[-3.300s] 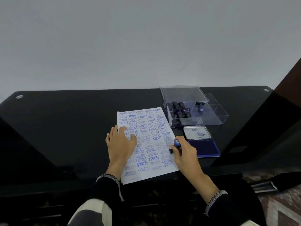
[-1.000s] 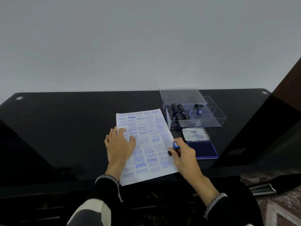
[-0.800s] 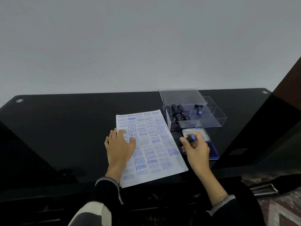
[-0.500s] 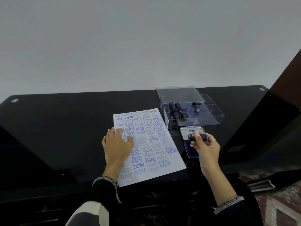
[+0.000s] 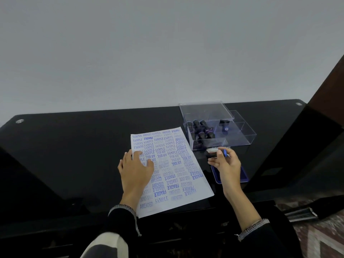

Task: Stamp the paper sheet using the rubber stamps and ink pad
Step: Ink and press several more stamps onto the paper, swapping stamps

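Moved: right hand (image 5: 226, 167) off paper (image 5: 168, 170), now over ink pad (image 5: 243, 176) | grips stamp (image 5: 214, 154) sideways, blue cap | left hand (image 5: 135, 169) flat on paper | pad mostly hidden under hand

Stamping at a black table (image 5: 74, 146)
Left hand (image 5: 135, 169) rests flat on the paper sheet (image 5: 173, 170); right hand (image 5: 228, 167) holds a rubber stamp (image 5: 214, 153) above the ink pad (image 5: 243, 176).

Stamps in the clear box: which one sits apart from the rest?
The lone stamp with the blue cap, alone in the middle compartment of the clear box. The other stamps lie bunched together in the left compartment.
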Action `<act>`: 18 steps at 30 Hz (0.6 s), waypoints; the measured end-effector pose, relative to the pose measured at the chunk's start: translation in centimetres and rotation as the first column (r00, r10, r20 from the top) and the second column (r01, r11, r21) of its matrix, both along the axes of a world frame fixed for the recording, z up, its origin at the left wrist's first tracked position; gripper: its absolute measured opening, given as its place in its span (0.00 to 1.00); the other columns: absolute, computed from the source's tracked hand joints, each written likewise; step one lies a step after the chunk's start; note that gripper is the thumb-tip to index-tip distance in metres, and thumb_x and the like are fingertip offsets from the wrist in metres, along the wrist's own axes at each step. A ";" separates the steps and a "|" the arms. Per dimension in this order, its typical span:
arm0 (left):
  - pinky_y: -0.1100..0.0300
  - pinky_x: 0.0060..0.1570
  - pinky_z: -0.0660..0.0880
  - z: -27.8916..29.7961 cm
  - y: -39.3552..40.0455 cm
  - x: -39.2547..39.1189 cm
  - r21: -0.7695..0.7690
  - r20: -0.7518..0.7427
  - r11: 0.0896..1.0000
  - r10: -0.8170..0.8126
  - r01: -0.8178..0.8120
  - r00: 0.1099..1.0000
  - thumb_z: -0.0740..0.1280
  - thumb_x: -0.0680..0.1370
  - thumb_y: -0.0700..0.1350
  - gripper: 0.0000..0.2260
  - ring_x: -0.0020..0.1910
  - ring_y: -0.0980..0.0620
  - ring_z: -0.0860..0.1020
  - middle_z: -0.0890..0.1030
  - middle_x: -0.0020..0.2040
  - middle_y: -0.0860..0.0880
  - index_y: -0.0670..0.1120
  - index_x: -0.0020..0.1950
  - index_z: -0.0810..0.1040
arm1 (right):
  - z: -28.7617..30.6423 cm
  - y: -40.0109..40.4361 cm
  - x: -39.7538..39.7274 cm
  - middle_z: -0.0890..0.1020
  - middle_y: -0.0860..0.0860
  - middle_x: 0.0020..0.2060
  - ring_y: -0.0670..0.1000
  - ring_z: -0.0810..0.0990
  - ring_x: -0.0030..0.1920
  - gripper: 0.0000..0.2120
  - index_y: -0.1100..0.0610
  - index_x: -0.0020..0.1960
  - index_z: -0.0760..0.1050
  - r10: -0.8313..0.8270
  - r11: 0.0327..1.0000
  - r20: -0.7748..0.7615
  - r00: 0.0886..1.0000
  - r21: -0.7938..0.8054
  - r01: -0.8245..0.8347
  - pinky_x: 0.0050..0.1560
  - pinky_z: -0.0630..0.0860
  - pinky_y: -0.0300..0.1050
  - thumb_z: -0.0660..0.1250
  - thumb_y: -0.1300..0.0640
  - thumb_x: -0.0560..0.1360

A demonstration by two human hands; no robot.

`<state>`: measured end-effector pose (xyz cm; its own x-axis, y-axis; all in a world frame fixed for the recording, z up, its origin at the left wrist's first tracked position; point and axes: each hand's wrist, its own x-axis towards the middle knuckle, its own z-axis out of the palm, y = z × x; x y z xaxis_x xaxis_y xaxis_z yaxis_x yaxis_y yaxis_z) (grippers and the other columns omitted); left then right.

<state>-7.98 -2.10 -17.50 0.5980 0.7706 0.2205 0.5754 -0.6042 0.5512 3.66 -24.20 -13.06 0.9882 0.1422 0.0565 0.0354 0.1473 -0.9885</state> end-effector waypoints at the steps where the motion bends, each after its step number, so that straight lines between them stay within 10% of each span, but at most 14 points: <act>1: 0.47 0.74 0.51 0.0 0.0 0.0 -0.001 -0.002 1.000 -0.001 0.001 1.000 0.65 0.77 0.53 0.20 0.75 0.46 0.59 0.68 0.72 0.46 0.46 0.66 0.73 | -0.1 0.2 -0.1 0.81 0.56 0.45 0.51 0.82 0.39 0.04 0.54 0.50 0.74 0.022 0.998 0.039 0.999 -0.053 -0.020 0.44 0.81 0.43 0.61 0.61 0.80; 6: 0.46 0.74 0.51 0.2 -0.1 0.0 -0.005 -0.004 1.000 -0.001 0.001 1.000 0.66 0.77 0.53 0.20 0.75 0.45 0.60 0.68 0.72 0.46 0.46 0.66 0.73 | -1.0 0.0 -0.5 0.82 0.49 0.44 0.46 0.82 0.45 0.05 0.54 0.52 0.77 0.136 0.941 0.199 0.971 -0.333 -0.063 0.50 0.79 0.40 0.68 0.58 0.76; 18: 0.46 0.75 0.51 0.0 -0.1 0.0 -0.005 -0.016 1.000 -0.004 0.003 1.000 0.65 0.77 0.52 0.21 0.76 0.46 0.59 0.67 0.73 0.46 0.47 0.68 0.72 | 3.3 3.2 8.8 0.80 0.55 0.47 0.49 0.78 0.42 0.09 0.62 0.57 0.75 -0.075 0.902 0.349 0.934 -0.376 0.212 0.39 0.72 0.24 0.65 0.63 0.77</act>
<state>-8.00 -2.20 -17.46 0.6040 0.7695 0.2075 0.5819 -0.6037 0.5449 12.49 -20.96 -9.72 0.9373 0.0785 0.3394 0.3472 -0.2905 -0.8917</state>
